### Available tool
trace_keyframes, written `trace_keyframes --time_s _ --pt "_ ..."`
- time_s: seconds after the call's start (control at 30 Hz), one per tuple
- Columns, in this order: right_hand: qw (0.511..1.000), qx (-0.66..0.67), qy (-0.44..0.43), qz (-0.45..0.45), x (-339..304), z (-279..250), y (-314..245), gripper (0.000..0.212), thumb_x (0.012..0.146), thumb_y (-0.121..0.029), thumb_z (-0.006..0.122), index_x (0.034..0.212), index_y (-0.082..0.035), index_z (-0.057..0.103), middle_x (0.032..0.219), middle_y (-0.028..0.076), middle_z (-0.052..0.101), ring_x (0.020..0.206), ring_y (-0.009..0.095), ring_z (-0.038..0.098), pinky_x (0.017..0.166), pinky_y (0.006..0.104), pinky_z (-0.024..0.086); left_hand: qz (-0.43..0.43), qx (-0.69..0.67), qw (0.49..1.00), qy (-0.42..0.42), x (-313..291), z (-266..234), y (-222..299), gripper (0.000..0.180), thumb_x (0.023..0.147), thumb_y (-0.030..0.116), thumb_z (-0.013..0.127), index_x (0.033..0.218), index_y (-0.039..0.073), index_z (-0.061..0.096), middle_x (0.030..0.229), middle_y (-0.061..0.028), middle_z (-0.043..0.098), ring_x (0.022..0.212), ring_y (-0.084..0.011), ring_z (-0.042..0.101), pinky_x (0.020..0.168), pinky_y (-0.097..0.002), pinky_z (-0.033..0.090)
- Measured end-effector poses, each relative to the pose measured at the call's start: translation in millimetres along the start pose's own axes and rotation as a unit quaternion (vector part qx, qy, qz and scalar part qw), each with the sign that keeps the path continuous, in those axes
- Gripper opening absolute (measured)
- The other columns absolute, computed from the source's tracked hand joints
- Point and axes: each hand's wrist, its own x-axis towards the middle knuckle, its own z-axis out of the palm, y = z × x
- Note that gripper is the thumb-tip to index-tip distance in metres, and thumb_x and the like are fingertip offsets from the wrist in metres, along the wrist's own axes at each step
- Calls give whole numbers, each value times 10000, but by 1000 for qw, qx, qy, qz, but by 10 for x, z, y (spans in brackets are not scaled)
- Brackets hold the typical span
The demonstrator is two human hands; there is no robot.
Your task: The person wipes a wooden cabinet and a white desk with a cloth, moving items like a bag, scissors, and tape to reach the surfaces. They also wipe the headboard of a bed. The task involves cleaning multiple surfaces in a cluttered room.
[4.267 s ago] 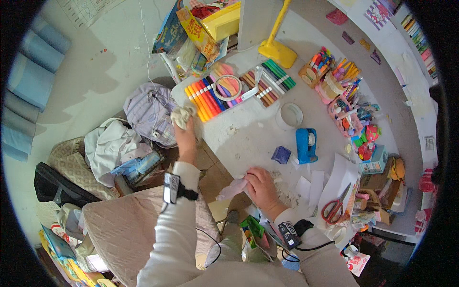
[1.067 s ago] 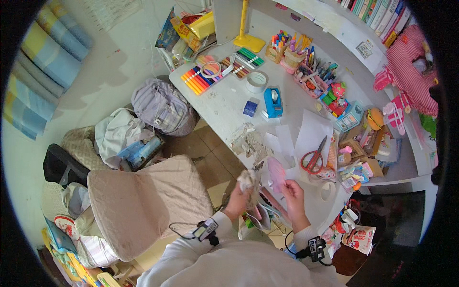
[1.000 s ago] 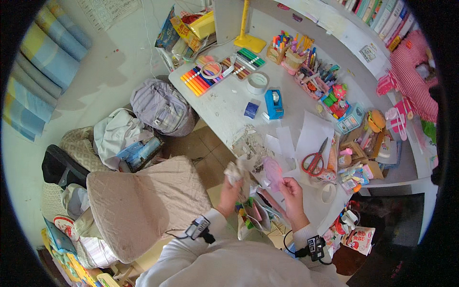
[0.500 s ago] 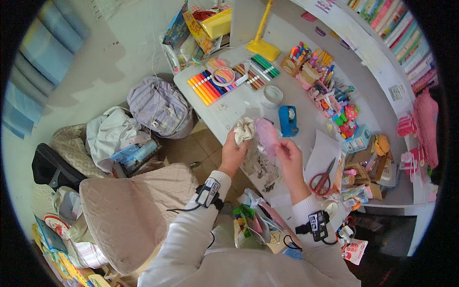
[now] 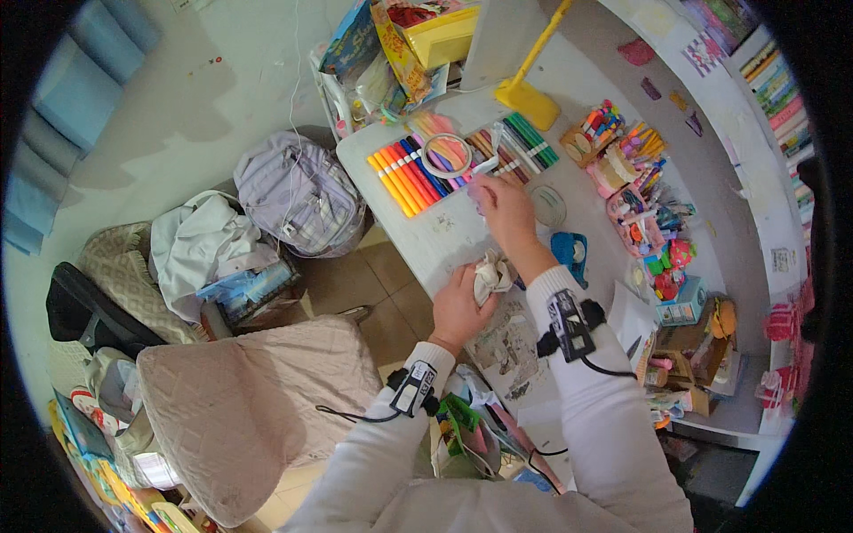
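Note:
My left hand [image 5: 460, 309] is closed around a crumpled cream-white cloth [image 5: 491, 277] just above the desk's left edge. Farther up, my right hand [image 5: 509, 213] pinches a thin pinkish-lilac cloth [image 5: 481, 194], mostly hidden by the fingers. That hand is close to the markers and a roll of tape [image 5: 447, 156] lying on them. Orange, red and blue markers [image 5: 404, 178] lie in a row, with green markers [image 5: 531, 140] to their right. Right of my right hand is a pale round roll [image 5: 549, 206], and a blue tape dispenser [image 5: 569, 253] sits nearer.
Pen holders [image 5: 633, 213] and small toys line the desk's right side. A yellow stand [image 5: 530, 102] is at the back. Left of the desk are a lilac backpack [image 5: 298, 195] and a covered chair [image 5: 258, 391]. A bag of items [image 5: 466, 426] stands below the near edge.
My right hand has moved away from me, toward the markers, with the pinkish cloth. My left hand has come nearer and slightly right, still gripping the white cloth. The view has shifted.

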Motion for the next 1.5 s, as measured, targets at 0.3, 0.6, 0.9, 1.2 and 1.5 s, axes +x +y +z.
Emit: trace_keyframes --time_s 0.3,0.6,0.9,1.2,1.5 --pt "981 -158 -102 -40 399 442 34 81 812 -70 561 887 -71 590 947 126 564 810 359 610 697 456 491 -6 -2 1000 -3 -17 10 -18 526 728 277 664 1186 59 525 1059 -138 580 883 -356 608 724 -409 509" --pt "985 -161 12 -55 712 -111 308 155 794 -71 589 946 -42 593 984 142 573 889 341 599 744 438 502 -18 2 1000 -21 -34 -10 8 549 737 275 652 1223 68 502 1105 -132 574 910 -352 606 737 -402 509" --pt "993 -20 8 -118 -152 -416 -46 254 800 -34 600 1054 -42 609 1103 143 579 1042 337 528 898 423 427 -19 -1 1000 -11 -24 -28 43 528 752 263 648 1222 73 501 1101 -136 574 922 -363 597 754 -420 503" --pt "990 79 -105 46 -2747 -904 -583 136 823 -2 574 944 -4 634 1068 152 579 1050 333 534 911 417 429 -10 -8 1000 1 -36 14 14 488 782 308 641 1176 57 505 1082 -160 564 921 -371 591 758 -446 490" --pt "989 3 -123 77 -3966 -1413 -660 174 796 22 570 953 -11 636 1047 139 588 1031 350 542 939 445 431 -164 -217 960 72 -163 -188 -66 500 849 346 645 1191 -3 542 1044 -168 639 954 -254 623 827 -376 488"
